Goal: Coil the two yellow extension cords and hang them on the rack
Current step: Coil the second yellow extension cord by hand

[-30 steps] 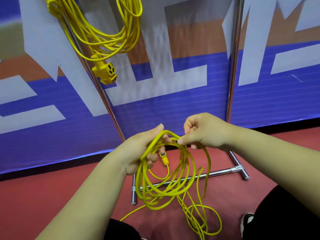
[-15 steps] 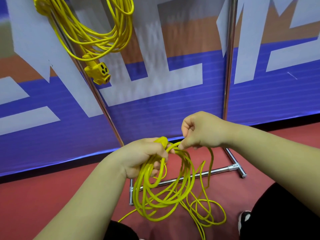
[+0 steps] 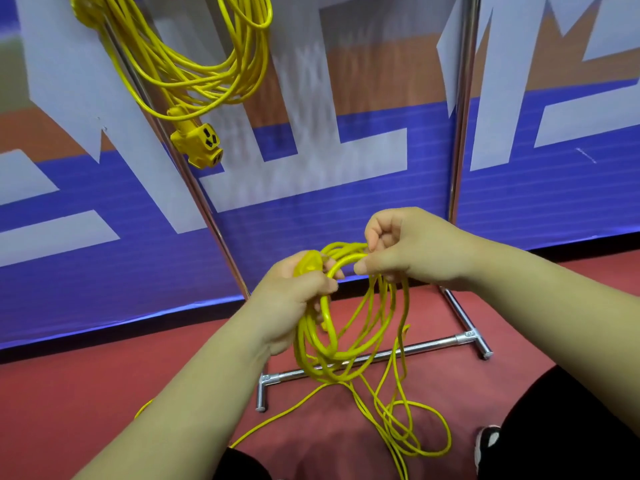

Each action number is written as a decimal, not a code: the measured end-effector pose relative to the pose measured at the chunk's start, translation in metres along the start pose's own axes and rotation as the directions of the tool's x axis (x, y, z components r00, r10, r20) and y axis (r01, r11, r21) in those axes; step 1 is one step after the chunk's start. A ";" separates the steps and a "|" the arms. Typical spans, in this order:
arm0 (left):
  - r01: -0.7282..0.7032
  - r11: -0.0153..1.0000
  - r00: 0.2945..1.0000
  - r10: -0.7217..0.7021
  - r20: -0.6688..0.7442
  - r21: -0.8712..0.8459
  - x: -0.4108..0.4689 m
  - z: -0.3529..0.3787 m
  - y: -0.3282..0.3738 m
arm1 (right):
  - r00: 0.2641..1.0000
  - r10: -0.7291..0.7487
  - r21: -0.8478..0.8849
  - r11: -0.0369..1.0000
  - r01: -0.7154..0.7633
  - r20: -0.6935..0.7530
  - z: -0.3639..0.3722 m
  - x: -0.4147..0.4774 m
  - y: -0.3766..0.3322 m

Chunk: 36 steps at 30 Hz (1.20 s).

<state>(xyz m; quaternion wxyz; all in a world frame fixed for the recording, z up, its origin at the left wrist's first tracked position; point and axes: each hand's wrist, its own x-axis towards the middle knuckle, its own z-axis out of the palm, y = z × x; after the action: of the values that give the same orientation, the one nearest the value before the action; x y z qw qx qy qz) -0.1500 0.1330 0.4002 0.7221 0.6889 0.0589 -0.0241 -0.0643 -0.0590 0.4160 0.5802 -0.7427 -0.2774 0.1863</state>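
One coiled yellow extension cord (image 3: 194,67) hangs at the upper left on the chrome rack (image 3: 194,188), its socket block (image 3: 199,143) dangling below. My left hand (image 3: 294,299) is shut on the top of the second yellow cord's coil (image 3: 332,351), with the cord's plug end sticking out above my fingers. My right hand (image 3: 412,251) pinches a strand of the same cord right beside the left hand. Loose loops of this cord (image 3: 412,427) trail down onto the red floor.
The rack's second upright (image 3: 462,109) stands at the right, and its base bar (image 3: 415,351) crosses the red floor behind the coil. A blue, white and orange banner (image 3: 346,188) fills the background. My dark trouser legs and a shoe (image 3: 486,441) are at the bottom right.
My left hand has closed around the top of the coil, the plug end now above its fingers. My right hand brought another strand close to the left. The loose loops on the floor shifted.
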 end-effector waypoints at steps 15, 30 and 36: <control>-0.164 0.879 0.984 0.178 -0.011 -0.447 0.004 -0.077 0.049 | 0.960 0.048 0.184 0.978 -0.102 0.276 -0.018 -0.017 0.029; 0.072 0.997 0.976 -0.068 -0.208 0.012 0.016 -0.074 0.007 | 0.946 0.144 0.299 0.953 -0.054 -0.289 -0.018 -0.005 0.011; -0.084 0.982 0.986 0.106 -0.129 0.167 0.013 -0.072 0.011 | 0.946 0.155 0.174 0.979 -0.108 -0.286 -0.021 -0.007 0.011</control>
<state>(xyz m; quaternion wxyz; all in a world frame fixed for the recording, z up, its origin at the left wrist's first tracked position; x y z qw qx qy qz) -0.1397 0.2061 0.4066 0.6585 0.7471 0.0735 0.0532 -0.0550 -0.0816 0.4104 0.6579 -0.7316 -0.1210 0.1314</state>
